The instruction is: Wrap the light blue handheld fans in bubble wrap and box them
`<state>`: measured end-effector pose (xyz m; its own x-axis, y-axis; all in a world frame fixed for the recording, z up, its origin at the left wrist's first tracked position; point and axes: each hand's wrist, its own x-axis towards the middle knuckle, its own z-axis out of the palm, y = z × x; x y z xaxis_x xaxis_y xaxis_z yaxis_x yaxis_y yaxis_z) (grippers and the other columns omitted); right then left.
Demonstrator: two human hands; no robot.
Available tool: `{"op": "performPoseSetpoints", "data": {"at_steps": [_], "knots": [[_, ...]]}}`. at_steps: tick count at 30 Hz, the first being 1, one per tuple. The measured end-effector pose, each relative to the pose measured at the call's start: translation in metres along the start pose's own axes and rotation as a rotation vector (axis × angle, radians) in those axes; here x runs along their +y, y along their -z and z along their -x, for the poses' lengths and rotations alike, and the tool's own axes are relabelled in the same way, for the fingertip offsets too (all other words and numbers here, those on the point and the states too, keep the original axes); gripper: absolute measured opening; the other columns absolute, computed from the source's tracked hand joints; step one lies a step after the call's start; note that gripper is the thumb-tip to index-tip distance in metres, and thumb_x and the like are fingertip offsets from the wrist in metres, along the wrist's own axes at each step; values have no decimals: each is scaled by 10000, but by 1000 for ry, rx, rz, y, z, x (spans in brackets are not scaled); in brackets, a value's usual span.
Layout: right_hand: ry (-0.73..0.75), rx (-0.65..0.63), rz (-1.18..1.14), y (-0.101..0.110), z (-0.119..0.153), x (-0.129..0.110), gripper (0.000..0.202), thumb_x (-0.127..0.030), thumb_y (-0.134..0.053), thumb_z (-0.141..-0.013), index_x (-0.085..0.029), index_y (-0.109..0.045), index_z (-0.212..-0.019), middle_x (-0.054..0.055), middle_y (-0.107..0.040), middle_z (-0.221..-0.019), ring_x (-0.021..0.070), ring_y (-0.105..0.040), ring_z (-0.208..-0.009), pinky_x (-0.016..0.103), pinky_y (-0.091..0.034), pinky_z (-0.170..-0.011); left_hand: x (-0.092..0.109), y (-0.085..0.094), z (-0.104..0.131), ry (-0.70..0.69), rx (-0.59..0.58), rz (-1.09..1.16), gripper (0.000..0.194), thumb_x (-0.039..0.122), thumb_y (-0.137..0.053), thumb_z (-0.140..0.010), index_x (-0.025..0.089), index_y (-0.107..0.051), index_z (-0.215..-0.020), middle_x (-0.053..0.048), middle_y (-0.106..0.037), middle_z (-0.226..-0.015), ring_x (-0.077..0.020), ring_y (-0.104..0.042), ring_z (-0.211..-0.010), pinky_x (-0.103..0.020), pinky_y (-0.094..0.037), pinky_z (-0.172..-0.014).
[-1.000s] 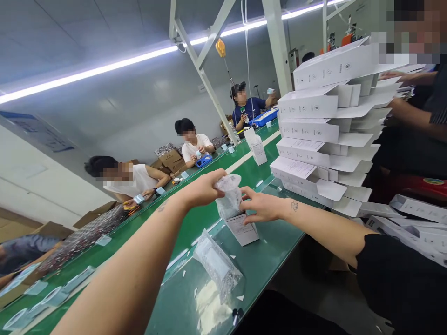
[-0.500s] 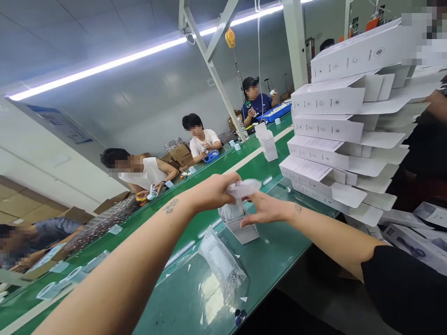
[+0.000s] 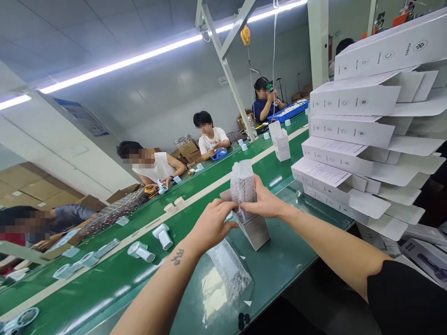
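Note:
A bubble-wrapped package (image 3: pixel 243 182) stands upright in the mouth of a white box (image 3: pixel 256 232), its upper part sticking out. My right hand (image 3: pixel 265 200) is closed around the package's right side, thumb across its front. My left hand (image 3: pixel 216 221) is at the box's upper left edge, fingertips touching the package's lower front and thumb by the box rim. The box stands slightly tilted in view on the green table. Just below my left hand, a second bubble-wrapped package (image 3: pixel 230 270) lies flat.
A tall stack of open white boxes (image 3: pixel 352 125) rises at the right. Another open white box (image 3: pixel 281 144) stands beyond the green conveyor belt (image 3: pixel 195 209), which carries several pale blue housings (image 3: pixel 162 236). Small dark caps (image 3: pixel 243 321) lie near the table edge. Several co-workers sit across the belt.
The wrapped package, held flat above the box before, is now upright and partly inside it. My right hand has risen onto it; my left has dropped to the box's left. The view shifted left.

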<state>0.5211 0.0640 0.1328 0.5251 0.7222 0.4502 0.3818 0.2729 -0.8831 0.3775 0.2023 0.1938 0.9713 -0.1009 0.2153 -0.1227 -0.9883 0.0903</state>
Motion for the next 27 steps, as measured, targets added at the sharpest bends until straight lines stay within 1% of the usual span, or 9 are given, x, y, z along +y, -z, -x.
{"op": "performPoseSetpoints", "data": {"at_steps": [4, 9, 13, 15, 16, 18, 20, 23, 27], "knots": [[-75, 84, 55, 0, -2, 2, 641, -249, -666, -686, -211, -314, -1220, 71, -547, -1132, 226, -566, -1030, 372, -462, -875, -5, -15, 6, 38, 30, 59, 135, 124, -449, -822, 205, -557, -836, -36, -610, -877, -165, -564, -830, -300, -463, -753], [-88, 180, 196, -6, 1, 0, 596, -245, -650, -682, -192, -349, -1193, 90, -517, -1145, 245, -530, -1088, 406, -448, -920, -10, -3, -5, 73, -6, 242, 111, 152, -477, -787, 205, -574, -772, -17, -596, -828, -148, -568, -798, -272, -466, -749], [-73, -214, 458, 7, 7, -17, 655, -344, -694, -692, -206, -448, -1283, 151, -328, -1408, 357, -378, -1280, 495, -372, -1007, -12, -5, -5, 126, -86, 297, 214, 361, -640, -759, 219, -624, -918, -44, -607, -986, -187, -590, -837, -313, -494, -765], [-115, -401, 411, 24, 12, -30, 762, -470, -689, -712, -236, -391, -1374, 146, -326, -1445, 346, -442, -1243, 459, -442, -944, -9, -12, -1, 94, -109, 273, 307, 426, -680, -733, 237, -619, -968, -59, -587, -1092, -217, -589, -925, -341, -487, -820], [-119, -401, 381, 35, 16, -36, 784, -510, -673, -725, -248, -367, -1397, 136, -372, -1430, 321, -490, -1203, 424, -475, -903, -6, -16, 1, 89, -102, 250, 308, 447, -683, -731, 239, -614, -947, -60, -582, -1099, -224, -583, -951, -348, -480, -836], [-108, -174, 401, 58, 30, -46, 664, -527, -606, -788, -261, -414, -1365, 107, -508, -1328, 270, -570, -1094, 369, -505, -826, -1, -21, 3, 105, -56, 215, 272, 467, -665, -744, 230, -593, -855, -50, -586, -1040, -218, -581, -937, -342, -476, -820], [-153, 249, 566, 81, 51, -47, 446, -501, -512, -859, -235, -546, -1215, 95, -626, -1138, 241, -621, -942, 357, -503, -760, 0, -21, 1, 121, -1, 197, 257, 459, -651, -753, 220, -560, -779, -36, -583, -962, -199, -580, -875, -322, -477, -770], [-419, 712, 887, 110, 85, -32, 401, -497, -465, -871, -166, -590, -1059, 116, -669, -907, 264, -627, -797, 392, -476, -697, -15, -12, -14, 126, 76, 178, 271, 458, -660, -722, 214, -546, -757, -26, -571, -908, -191, -568, -833, -318, -470, -751], [-792, 653, 1120, 128, 104, 1, 571, -555, -527, -810, -103, -518, -1158, 174, -662, -923, 333, -627, -797, 400, -450, -616, -63, -9, -50, 272, 132, 192, 298, 466, -660, -675, 199, -558, -757, -38, -550, -910, -204, -563, -841, -328, -477, -749]]}}
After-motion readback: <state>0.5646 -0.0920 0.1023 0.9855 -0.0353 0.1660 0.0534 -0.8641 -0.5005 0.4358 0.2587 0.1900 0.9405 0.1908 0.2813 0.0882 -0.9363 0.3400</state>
